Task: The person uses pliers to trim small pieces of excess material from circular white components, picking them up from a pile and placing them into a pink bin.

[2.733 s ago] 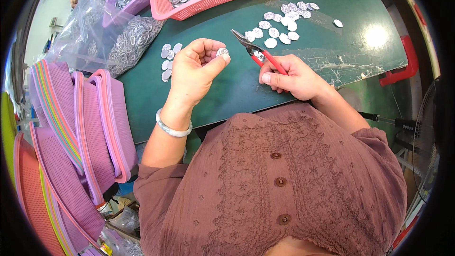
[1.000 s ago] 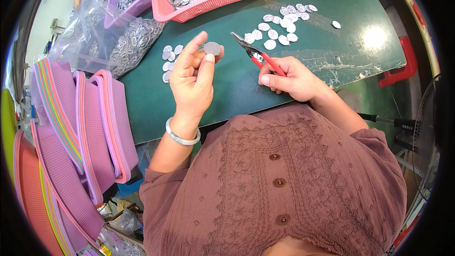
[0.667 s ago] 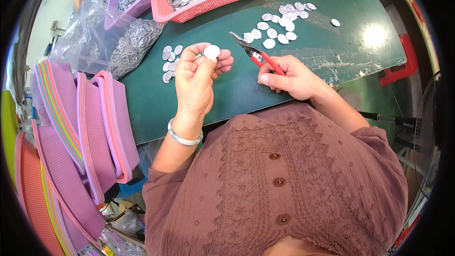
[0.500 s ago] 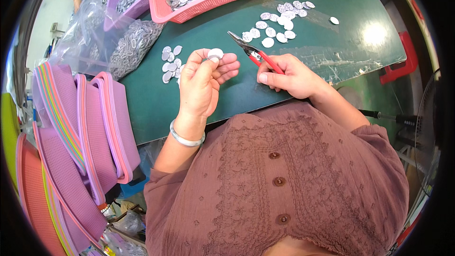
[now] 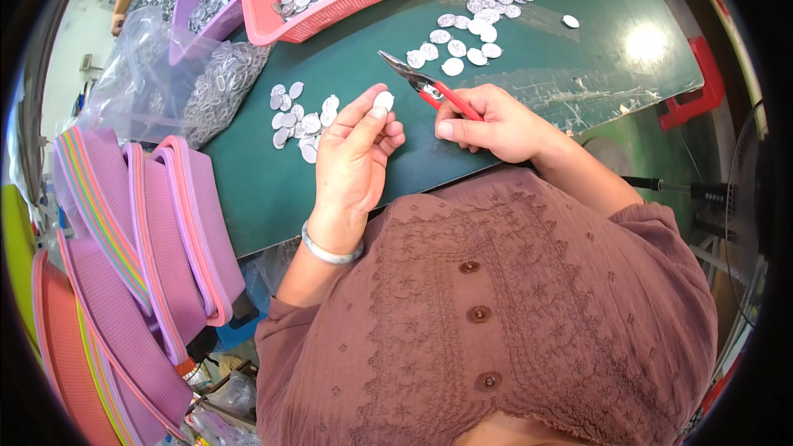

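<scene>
Between the thumb and fingers of my left hand (image 5: 355,153) is a small silver oval metal disc (image 5: 383,100). My right hand (image 5: 500,125) is closed around the red handles of a pair of pliers (image 5: 450,97). Their dark pointed jaws reach up and left, slightly apart, and do not touch the disc. Just left of my left hand lies a loose group of silver discs (image 5: 287,120). Beyond the pliers, a second scatter of discs (image 5: 477,56) is spread over the green table (image 5: 553,66).
A pink basket (image 5: 330,10) of discs stands at the far side, beside a purple basket (image 5: 182,37) of metal parts. A clear bag (image 5: 223,87) of metal links rests near them. Stacked purple baskets (image 5: 169,231) crowd the left. At far left, another person's arm (image 5: 122,8) shows.
The disc in my left hand has turned and sits more upright at the fingertips. Its fingers are drawn closer together. The whole view has shifted slightly; the pliers remain in my right hand.
</scene>
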Demonstrator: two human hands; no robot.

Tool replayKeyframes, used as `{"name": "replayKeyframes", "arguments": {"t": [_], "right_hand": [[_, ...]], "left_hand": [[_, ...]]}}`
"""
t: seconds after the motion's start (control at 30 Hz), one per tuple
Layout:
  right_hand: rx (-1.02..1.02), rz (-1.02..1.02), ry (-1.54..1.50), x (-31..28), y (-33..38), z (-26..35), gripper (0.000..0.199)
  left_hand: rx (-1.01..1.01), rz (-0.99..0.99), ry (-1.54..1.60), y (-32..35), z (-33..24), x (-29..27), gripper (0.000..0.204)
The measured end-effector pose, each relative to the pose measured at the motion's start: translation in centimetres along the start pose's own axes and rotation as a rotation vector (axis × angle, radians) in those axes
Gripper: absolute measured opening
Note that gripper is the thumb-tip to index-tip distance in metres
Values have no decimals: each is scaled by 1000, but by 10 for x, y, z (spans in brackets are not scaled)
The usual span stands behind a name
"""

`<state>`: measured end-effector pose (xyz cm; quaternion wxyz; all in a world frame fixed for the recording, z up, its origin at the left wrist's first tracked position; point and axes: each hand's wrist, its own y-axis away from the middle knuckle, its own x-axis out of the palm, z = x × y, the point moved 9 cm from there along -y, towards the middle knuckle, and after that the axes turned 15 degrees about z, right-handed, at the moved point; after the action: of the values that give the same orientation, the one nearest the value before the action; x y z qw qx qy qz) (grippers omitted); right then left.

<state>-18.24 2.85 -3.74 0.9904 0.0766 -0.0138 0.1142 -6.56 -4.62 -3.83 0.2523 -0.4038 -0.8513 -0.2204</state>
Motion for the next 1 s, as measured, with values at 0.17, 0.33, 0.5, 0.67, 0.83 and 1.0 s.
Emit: {"name": "replayKeyframes", "arguments": {"t": [0.17, 0.33, 0.5, 0.67, 0.83, 1.0], "right_hand": [[12, -12, 13, -2, 0, -1, 24], [7, -15, -51, -1, 0, -2, 22], [-9, -24, -96, -2, 0, -1, 20], [1, -39, -101, -2, 1, 0, 17], [3, -39, -103, -2, 1, 1, 15], [2, -46, -85, -3, 1, 0, 13]], "left_hand": [[-43, 45, -54, 2, 4, 4, 18], [-44, 43, -155, 4, 6, 7, 13], [-51, 44, -205, 3, 9, 10, 11], [-67, 51, -241, 2, 14, 12, 11], [-89, 56, -315, 2, 16, 18, 11], [-98, 69, -344, 2, 18, 21, 12]]}}
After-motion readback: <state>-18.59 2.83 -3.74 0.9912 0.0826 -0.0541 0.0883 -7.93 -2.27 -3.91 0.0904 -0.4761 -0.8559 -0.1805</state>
